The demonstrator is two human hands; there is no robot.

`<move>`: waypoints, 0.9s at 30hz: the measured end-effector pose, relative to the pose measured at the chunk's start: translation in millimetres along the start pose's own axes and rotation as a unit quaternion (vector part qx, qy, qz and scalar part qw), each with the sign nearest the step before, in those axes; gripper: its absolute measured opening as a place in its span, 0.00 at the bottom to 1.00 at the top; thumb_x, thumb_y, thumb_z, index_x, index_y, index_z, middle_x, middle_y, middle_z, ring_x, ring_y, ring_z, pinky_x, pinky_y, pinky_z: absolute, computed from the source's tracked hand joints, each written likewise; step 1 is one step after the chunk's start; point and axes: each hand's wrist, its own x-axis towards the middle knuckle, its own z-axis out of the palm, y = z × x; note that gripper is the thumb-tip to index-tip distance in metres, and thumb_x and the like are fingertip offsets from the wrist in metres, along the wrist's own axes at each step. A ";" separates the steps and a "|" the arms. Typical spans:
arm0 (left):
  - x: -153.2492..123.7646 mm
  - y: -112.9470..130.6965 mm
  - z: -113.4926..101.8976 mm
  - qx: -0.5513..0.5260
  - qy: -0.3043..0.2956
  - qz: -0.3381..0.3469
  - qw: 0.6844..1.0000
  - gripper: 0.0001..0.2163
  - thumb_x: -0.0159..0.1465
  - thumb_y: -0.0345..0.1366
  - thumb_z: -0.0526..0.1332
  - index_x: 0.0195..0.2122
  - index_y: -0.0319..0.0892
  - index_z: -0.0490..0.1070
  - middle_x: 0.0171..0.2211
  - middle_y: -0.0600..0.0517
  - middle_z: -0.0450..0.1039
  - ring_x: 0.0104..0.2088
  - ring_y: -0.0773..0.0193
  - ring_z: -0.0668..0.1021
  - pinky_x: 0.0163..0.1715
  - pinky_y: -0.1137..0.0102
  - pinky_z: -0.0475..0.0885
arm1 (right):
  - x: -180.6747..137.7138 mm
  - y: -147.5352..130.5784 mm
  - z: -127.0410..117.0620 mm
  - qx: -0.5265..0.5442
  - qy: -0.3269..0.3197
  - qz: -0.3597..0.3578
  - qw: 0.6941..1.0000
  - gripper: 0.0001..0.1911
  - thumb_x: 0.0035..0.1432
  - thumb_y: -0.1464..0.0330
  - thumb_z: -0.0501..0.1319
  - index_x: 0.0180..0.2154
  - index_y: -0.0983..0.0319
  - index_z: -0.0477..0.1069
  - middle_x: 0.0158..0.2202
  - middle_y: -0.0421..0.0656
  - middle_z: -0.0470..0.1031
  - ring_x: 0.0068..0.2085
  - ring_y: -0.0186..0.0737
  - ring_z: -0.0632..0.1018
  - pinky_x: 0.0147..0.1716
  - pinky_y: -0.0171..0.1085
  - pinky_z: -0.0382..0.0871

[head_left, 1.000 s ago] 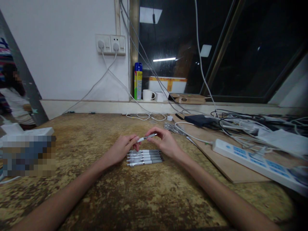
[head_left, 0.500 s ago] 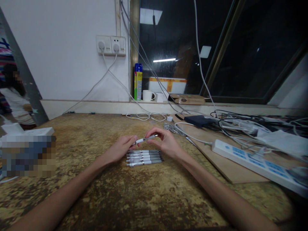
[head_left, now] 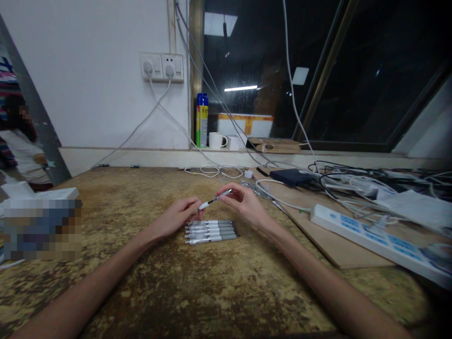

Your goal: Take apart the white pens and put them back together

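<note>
Between the two pinches: one pen [head_left: 213, 200], held clear of the table [head_left: 212, 292], slanting up toward the right side. The left hand [head_left: 178, 216] had thumb and fingers closed on the white barrel [head_left: 204, 206]; the right hand [head_left: 247, 205] pinched the grey front section [head_left: 223, 194] with fingertips, no gap to spare. A thin dark stretch [head_left: 213, 200] showed between them; refill or thread, too small to tell. Step in hand read as parting or rejoining the sections, couldn't say which. A row of pens [head_left: 212, 230] lay just below the grip, wearer's side, roughly parallel. Power strip [head_left: 363, 240] sat well off to the grip's right. Next move, my read, called for both sections kept in line, no sideways bend.
</note>
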 end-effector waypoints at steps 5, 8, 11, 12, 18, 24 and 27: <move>-1.7 3.3 0.0 -0.005 0.020 0.030 0.999 0.15 0.71 0.46 0.53 0.51 0.45 0.71 0.42 0.47 0.76 0.36 0.61 0.76 0.37 0.68 0.71 | 1.3 4.3 -0.7 -0.043 0.030 0.023 0.998 0.12 0.61 0.59 0.63 0.41 0.60 0.76 0.38 0.43 0.79 0.38 0.40 0.78 0.40 0.38 0.70; -2.7 4.9 0.3 0.023 0.038 0.054 0.998 0.17 0.71 0.44 0.53 0.57 0.49 0.71 0.49 0.46 0.76 0.43 0.58 0.77 0.44 0.64 0.72 | 1.2 5.1 -1.4 -0.009 0.050 0.043 0.998 0.14 0.60 0.58 0.64 0.41 0.60 0.75 0.35 0.42 0.79 0.36 0.40 0.78 0.39 0.38 0.72; -3.5 6.4 0.0 0.042 0.044 0.070 0.996 0.17 0.72 0.43 0.52 0.57 0.51 0.72 0.55 0.48 0.75 0.49 0.57 0.77 0.51 0.62 0.70 | 1.0 4.7 -2.4 0.041 0.057 0.066 0.995 0.15 0.59 0.56 0.65 0.42 0.60 0.74 0.33 0.42 0.79 0.35 0.40 0.79 0.39 0.40 0.74; -3.6 6.7 -0.2 0.047 0.046 0.071 0.995 0.17 0.72 0.43 0.51 0.57 0.51 0.72 0.56 0.48 0.75 0.50 0.57 0.77 0.52 0.61 0.70 | 1.2 4.3 -2.8 0.051 0.062 0.071 0.994 0.16 0.58 0.56 0.66 0.42 0.60 0.74 0.33 0.43 0.79 0.34 0.40 0.80 0.39 0.40 0.75; -4.1 8.1 -2.5 0.082 0.066 0.089 0.991 0.17 0.72 0.40 0.51 0.57 0.51 0.73 0.58 0.49 0.74 0.56 0.56 0.75 0.58 0.59 0.67 | 3.2 -1.1 -5.8 0.055 0.112 0.081 0.989 0.15 0.56 0.55 0.67 0.38 0.60 0.76 0.34 0.44 0.79 0.35 0.41 0.80 0.38 0.41 0.77; -4.0 6.8 -2.6 0.090 0.072 0.083 0.990 0.17 0.73 0.40 0.51 0.57 0.50 0.73 0.59 0.49 0.74 0.58 0.55 0.74 0.61 0.58 0.65 | 3.9 -1.5 -12.5 0.041 0.141 0.085 0.986 0.15 0.57 0.56 0.66 0.40 0.60 0.76 0.36 0.44 0.80 0.37 0.42 0.80 0.44 0.44 0.75; -3.2 5.0 -2.4 0.094 0.078 0.084 0.989 0.16 0.73 0.40 0.51 0.57 0.51 0.73 0.58 0.48 0.74 0.57 0.55 0.75 0.60 0.58 0.66 | 3.2 6.7 -14.3 -0.006 0.148 0.084 0.985 0.14 0.59 0.57 0.64 0.40 0.60 0.76 0.34 0.44 0.80 0.38 0.44 0.81 0.46 0.45 0.73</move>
